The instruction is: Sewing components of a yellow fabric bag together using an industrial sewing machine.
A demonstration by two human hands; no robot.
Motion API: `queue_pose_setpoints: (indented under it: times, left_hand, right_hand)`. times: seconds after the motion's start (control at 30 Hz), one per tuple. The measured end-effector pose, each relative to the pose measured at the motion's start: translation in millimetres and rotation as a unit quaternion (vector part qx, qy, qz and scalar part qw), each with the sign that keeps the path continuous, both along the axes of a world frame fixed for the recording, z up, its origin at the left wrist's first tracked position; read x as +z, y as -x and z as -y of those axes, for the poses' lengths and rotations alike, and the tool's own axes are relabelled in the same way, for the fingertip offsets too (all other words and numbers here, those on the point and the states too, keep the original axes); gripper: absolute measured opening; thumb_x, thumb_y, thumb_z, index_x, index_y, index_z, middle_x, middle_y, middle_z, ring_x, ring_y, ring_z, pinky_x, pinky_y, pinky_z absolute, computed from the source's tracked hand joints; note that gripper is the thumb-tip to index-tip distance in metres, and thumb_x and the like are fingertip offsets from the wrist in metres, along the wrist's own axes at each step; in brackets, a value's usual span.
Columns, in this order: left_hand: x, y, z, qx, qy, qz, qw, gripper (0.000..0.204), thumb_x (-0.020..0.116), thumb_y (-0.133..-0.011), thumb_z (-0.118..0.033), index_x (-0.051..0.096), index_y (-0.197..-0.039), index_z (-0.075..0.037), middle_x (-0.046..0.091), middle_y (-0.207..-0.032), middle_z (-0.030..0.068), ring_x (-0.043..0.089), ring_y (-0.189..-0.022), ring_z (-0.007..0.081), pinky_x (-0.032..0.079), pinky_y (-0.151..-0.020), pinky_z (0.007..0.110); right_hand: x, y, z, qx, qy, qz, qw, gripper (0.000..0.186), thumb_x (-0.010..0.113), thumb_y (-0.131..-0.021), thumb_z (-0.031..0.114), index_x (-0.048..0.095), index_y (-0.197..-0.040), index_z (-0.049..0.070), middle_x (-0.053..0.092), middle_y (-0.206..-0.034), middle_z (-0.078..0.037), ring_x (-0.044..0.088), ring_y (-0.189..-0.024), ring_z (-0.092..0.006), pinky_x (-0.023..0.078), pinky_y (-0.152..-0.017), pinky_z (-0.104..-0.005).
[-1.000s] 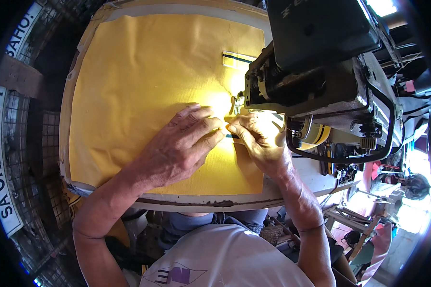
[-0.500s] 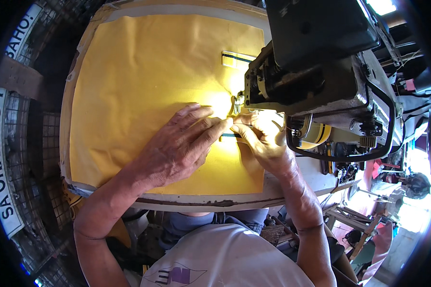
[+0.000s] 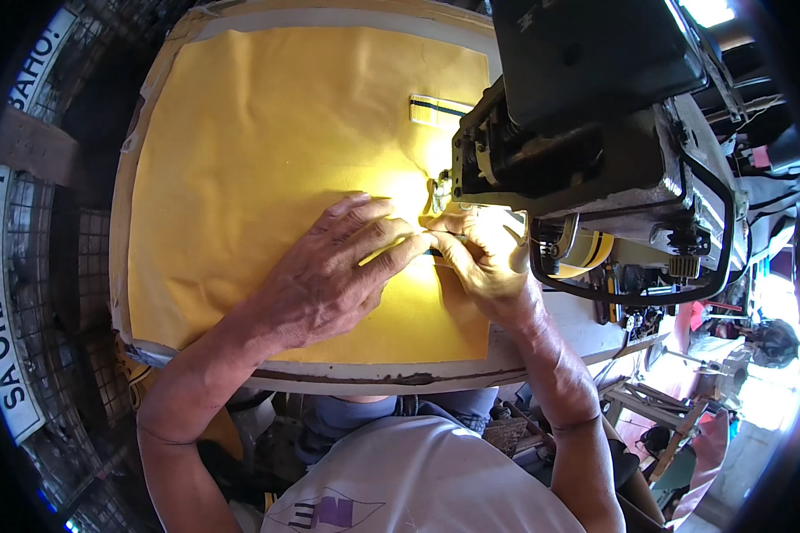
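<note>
Head view: the bare left hand (image 3: 331,269) now hides more of the flat yellow, dark-striped strip (image 3: 433,253) beside the bare right hand (image 3: 489,264), whether either's fingers grip anything unclear.

White light (image 3: 775,391) glared across the cluttered right side, beyond a worn, pale desk (image 3: 578,322) and a wooden frame (image 3: 642,406), while wire mesh (image 3: 93,258) and white signboards (image 3: 7,306) lined the dim left.

White shirt (image 3: 444,484), purple-and-black print (image 3: 336,512), grey-blue trousers (image 3: 347,414), bare forearms (image 3: 206,369), bare fingers (image 3: 388,263)
</note>
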State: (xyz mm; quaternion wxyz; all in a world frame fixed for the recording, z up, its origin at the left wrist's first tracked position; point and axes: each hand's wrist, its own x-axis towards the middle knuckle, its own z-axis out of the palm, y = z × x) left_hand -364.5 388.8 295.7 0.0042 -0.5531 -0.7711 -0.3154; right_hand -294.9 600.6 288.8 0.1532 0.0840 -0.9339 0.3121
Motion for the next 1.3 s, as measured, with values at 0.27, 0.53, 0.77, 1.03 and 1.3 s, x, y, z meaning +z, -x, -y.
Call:
queue_pose_setpoints:
  times: [0.27, 0.53, 0.77, 1.03, 1.3]
  left_hand:
    - [3.8, -1.3, -3.6, 0.001, 0.038, -0.082, 0.996, 0.029, 0.065, -0.076, -0.009, 0.066, -0.104, -0.003, 0.057, -0.118, 0.0118, 0.050, -0.123, 0.0295, 0.035, -0.111, 0.047]
    - [2.2, -8.9, -12.1, -0.005, 0.017, -0.168, 0.986, 0.023, 0.064, -0.076, -0.012, 0.067, -0.093, 0.002, 0.062, -0.107, 0.0142, 0.055, -0.116, 0.0296, 0.040, -0.107, 0.046]
    - [4.0, -9.6, -13.0, -0.018, 0.021, -0.145, 0.989, 0.027, 0.064, -0.077, -0.012, 0.065, -0.097, 0.005, 0.063, -0.107, 0.0163, 0.058, -0.111, 0.0316, 0.045, -0.103, 0.043]
    - [9.1, -13.9, -12.3, -0.014, 0.037, -0.113, 0.993, 0.028, 0.062, -0.083, -0.014, 0.066, -0.102, 0.006, 0.063, -0.110, 0.0182, 0.057, -0.115, 0.0326, 0.044, -0.105, 0.043]
    - [10.4, -14.4, -11.2, -0.013, 0.038, -0.077, 0.996, 0.027, 0.062, -0.082, -0.011, 0.065, -0.103, 0.007, 0.064, -0.109, 0.0196, 0.059, -0.112, 0.0335, 0.044, -0.105, 0.044]
  right_hand:
    - [-9.8, -1.0, 1.4, -0.001, 0.097, -0.006, 0.995, 0.008, 0.075, -0.079, 0.001, 0.069, -0.085, 0.000, 0.064, -0.075, -0.010, 0.060, -0.066, -0.0209, 0.048, -0.061, -0.0315]
    - [3.8, -7.5, -10.4, -0.006, 0.034, 0.017, 0.999, 0.013, 0.073, -0.084, 0.006, 0.067, -0.094, 0.001, 0.062, -0.084, -0.011, 0.060, -0.079, -0.0242, 0.050, -0.071, -0.0344]
    - [12.5, -30.8, -16.4, 0.101, -0.180, -0.093, 0.974, 0.023, 0.068, -0.075, 0.006, 0.070, -0.097, 0.003, 0.065, -0.094, -0.012, 0.065, -0.071, -0.0248, 0.052, -0.060, -0.0352]
    - [3.9, -36.4, -19.7, 0.136, -0.200, -0.098, 0.965, 0.039, 0.063, -0.068, 0.013, 0.066, -0.106, 0.002, 0.057, -0.091, -0.011, 0.057, -0.080, -0.0262, 0.047, -0.069, -0.0401]
    - [9.9, -2.8, -62.4, 0.069, 0.111, 0.125, 0.984, 0.038, 0.079, -0.072, 0.027, 0.058, -0.061, -0.002, 0.055, -0.055, -0.018, 0.052, -0.051, -0.0355, 0.044, -0.053, -0.0404]
